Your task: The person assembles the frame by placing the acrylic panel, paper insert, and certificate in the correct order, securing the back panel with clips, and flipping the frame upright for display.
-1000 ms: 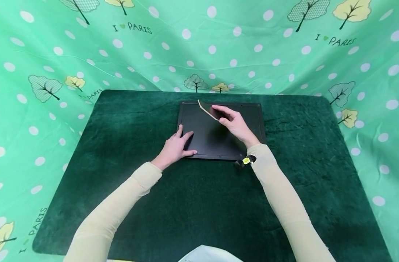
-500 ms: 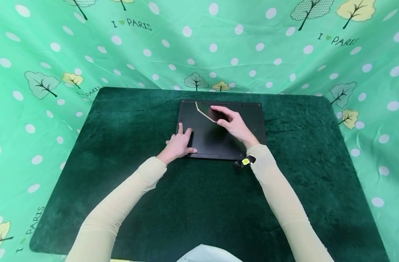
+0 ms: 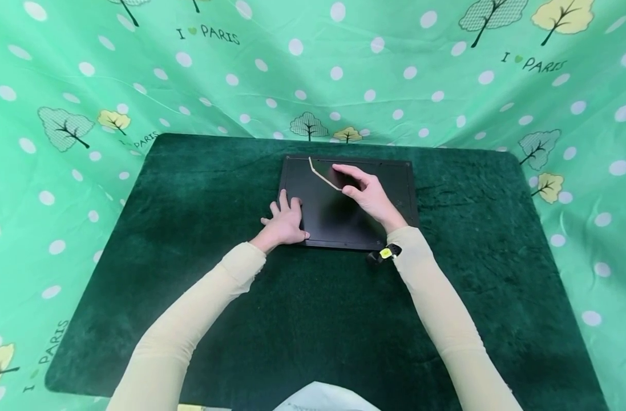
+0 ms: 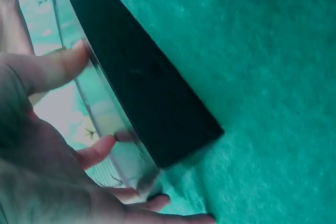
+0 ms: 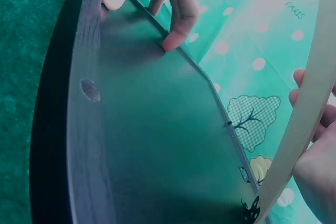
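Note:
A black, flat rectangular panel with a thin rim lies toward the back of the table. My left hand rests on its left front corner, fingers spread and thumb on the front edge. In the left wrist view, fingertips touch the glossy top of the panel beside its dark side wall. Over the panel's middle, my right hand holds a thin dark board with a bent, pale tan edge, tilted up. The right wrist view shows this pale edge close up, with right-hand fingers around it.
Dark green plush cloth covers the table. Behind it and at both sides hangs a green polka-dot curtain. A black band with a yellow patch sits at the right wrist. Small fittings line the panel's far rim.
My left hand has shifted slightly right, its fingers spreading wider over the corner. The right hand stays nearly in place, and the pale-edged board's tilt has altered a little.

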The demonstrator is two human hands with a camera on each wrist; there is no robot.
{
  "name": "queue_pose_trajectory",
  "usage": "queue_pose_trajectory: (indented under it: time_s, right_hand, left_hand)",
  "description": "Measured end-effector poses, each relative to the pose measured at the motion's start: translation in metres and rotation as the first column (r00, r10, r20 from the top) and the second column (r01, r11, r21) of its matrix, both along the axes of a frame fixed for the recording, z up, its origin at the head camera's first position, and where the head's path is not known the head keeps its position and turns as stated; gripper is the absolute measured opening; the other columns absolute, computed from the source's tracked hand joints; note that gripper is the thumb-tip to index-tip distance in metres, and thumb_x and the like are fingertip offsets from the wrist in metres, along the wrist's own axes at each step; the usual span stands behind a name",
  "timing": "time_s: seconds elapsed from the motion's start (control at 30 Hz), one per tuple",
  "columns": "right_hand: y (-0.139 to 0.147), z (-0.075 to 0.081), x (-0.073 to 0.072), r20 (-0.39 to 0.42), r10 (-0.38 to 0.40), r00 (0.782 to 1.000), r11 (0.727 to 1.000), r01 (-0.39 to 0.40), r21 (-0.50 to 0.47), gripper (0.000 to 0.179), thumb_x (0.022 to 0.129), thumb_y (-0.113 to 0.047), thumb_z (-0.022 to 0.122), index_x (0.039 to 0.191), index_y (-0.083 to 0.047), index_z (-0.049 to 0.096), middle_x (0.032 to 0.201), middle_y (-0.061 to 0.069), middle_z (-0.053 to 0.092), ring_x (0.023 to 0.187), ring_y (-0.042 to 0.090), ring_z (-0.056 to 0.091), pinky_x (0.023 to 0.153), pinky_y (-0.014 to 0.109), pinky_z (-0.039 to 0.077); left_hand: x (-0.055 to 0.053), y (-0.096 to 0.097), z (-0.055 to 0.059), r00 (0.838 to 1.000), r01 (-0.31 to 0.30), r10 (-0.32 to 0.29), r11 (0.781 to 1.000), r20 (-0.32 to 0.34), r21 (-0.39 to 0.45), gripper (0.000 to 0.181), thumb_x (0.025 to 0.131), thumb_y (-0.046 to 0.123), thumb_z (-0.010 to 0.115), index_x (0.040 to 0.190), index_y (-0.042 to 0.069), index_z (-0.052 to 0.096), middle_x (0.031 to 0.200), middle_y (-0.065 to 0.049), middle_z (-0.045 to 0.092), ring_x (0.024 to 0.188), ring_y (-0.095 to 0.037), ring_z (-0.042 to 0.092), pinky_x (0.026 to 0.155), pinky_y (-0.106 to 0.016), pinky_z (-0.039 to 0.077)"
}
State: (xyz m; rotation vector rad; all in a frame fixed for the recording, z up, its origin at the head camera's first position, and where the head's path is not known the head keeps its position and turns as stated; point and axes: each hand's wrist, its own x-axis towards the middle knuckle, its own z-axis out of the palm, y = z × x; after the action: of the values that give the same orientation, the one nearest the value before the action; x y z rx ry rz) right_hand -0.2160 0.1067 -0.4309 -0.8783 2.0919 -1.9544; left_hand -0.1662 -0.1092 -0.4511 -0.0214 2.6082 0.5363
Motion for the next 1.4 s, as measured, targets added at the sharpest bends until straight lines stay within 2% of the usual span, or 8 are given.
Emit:
queue_pose_trajectory:
  time_s: [0.33, 0.57, 0.67, 0.9, 1.0, 1.17, 1.27, 1.4]
  right_hand:
    - [0.002, 0.000, 0.000, 0.011, 0.006, 1.000, 1.000, -0.006, -0.001, 0.083, 0.081, -0.053, 0.062, 0.135, 0.009, 0.049, 0.138, 0.024, 0.048, 0.130, 0.027, 0.042, 0.105, 0.058, 0.025]
    - [0.001, 0.003, 0.000, -0.001, 0.005, 1.000, 0.999, -0.005, 0.037, 0.087, 0.079, -0.057, 0.062, 0.135, 0.008, 0.049, 0.138, 0.023, 0.048, 0.129, 0.027, 0.043, 0.105, 0.056, 0.027]
    - [0.002, 0.003, 0.000, -0.007, 0.010, 1.000, 0.999, -0.010, 0.042, 0.074, 0.085, -0.046, 0.064, 0.135, 0.007, 0.050, 0.137, 0.022, 0.049, 0.128, 0.028, 0.043, 0.104, 0.055, 0.029]
    - [0.000, 0.003, 0.001, -0.031, 0.027, 0.999, 0.997, -0.025, 0.066, 0.069, 0.087, -0.039, 0.065, 0.134, 0.008, 0.050, 0.137, 0.024, 0.048, 0.126, 0.031, 0.043, 0.103, 0.059, 0.028]
    - [-0.001, 0.003, 0.002, -0.037, 0.025, 0.999, 0.997, -0.022, 0.080, 0.072, 0.086, -0.043, 0.064, 0.135, 0.008, 0.050, 0.137, 0.023, 0.048, 0.126, 0.032, 0.043, 0.103, 0.059, 0.028]
    - [-0.006, -0.010, -0.002, -0.071, 0.051, 0.996, 0.977, -0.035, 0.211, 0.052, 0.091, -0.016, 0.068, 0.138, 0.000, 0.051, 0.141, 0.015, 0.048, 0.128, 0.027, 0.042, 0.106, 0.049, 0.029]
    - [-0.014, -0.025, -0.006, -0.138, 0.109, 0.984, 0.914, -0.044, 0.403, 0.058, 0.088, -0.022, 0.072, 0.140, -0.005, 0.050, 0.141, 0.010, 0.046, 0.130, 0.024, 0.040, 0.108, 0.044, 0.027]
    - [-0.028, -0.035, -0.004, -0.247, 0.230, 0.941, 0.739, -0.004, 0.674, 0.074, 0.084, -0.049, 0.071, 0.141, -0.008, 0.048, 0.137, 0.011, 0.047, 0.127, 0.026, 0.040, 0.108, 0.046, 0.025]
  left_hand:
    - [-0.004, -0.003, -0.004, 1.000, -0.019, 0.019, 0.999, -0.005, 0.029, 0.087, 0.077, 0.030, 0.080, 0.141, 0.006, 0.026, 0.152, -0.021, -0.005, 0.131, -0.045, 0.009, 0.093, -0.078, 0.017]
    - [-0.007, -0.022, 0.003, 0.998, 0.065, -0.066, 0.978, -0.001, 0.201, 0.081, 0.082, 0.027, 0.075, 0.143, 0.005, 0.027, 0.151, -0.024, -0.007, 0.130, -0.049, 0.008, 0.099, -0.068, 0.022]
    - [-0.012, -0.041, 0.006, 0.998, 0.057, -0.055, 0.927, -0.016, 0.371, 0.064, 0.088, 0.019, 0.068, 0.141, 0.000, 0.036, 0.151, -0.022, 0.001, 0.132, -0.048, 0.013, 0.105, -0.058, 0.022]
    - [-0.015, -0.073, 0.002, 0.982, -0.188, 0.147, 0.719, 0.118, 0.669, 0.044, 0.095, 0.005, 0.056, 0.137, 0.003, 0.044, 0.149, -0.018, 0.026, 0.131, -0.037, 0.037, 0.107, -0.048, 0.030]
    - [-0.013, -0.077, 0.000, 0.970, -0.235, 0.202, 0.676, 0.131, 0.698, 0.045, 0.095, 0.004, 0.054, 0.139, 0.004, 0.044, 0.144, -0.020, 0.037, 0.126, -0.034, 0.044, 0.103, -0.047, 0.035]
    - [-0.011, -0.081, 0.001, 0.959, -0.265, 0.252, 0.631, 0.130, 0.729, 0.046, 0.097, 0.001, 0.050, 0.142, 0.002, 0.041, 0.145, -0.019, 0.036, 0.121, -0.034, 0.048, 0.099, -0.047, 0.039]
    - [-0.013, -0.083, -0.003, 0.950, -0.295, 0.269, 0.591, 0.160, 0.751, 0.047, 0.097, 0.000, 0.047, 0.143, 0.002, 0.039, 0.147, -0.019, 0.035, 0.122, -0.035, 0.047, 0.100, -0.048, 0.039]
    - [-0.016, -0.084, -0.011, 0.937, -0.334, 0.284, 0.542, 0.206, 0.772, 0.046, 0.098, 0.002, 0.045, 0.144, 0.003, 0.039, 0.143, -0.019, 0.041, 0.123, -0.033, 0.045, 0.101, -0.048, 0.039]
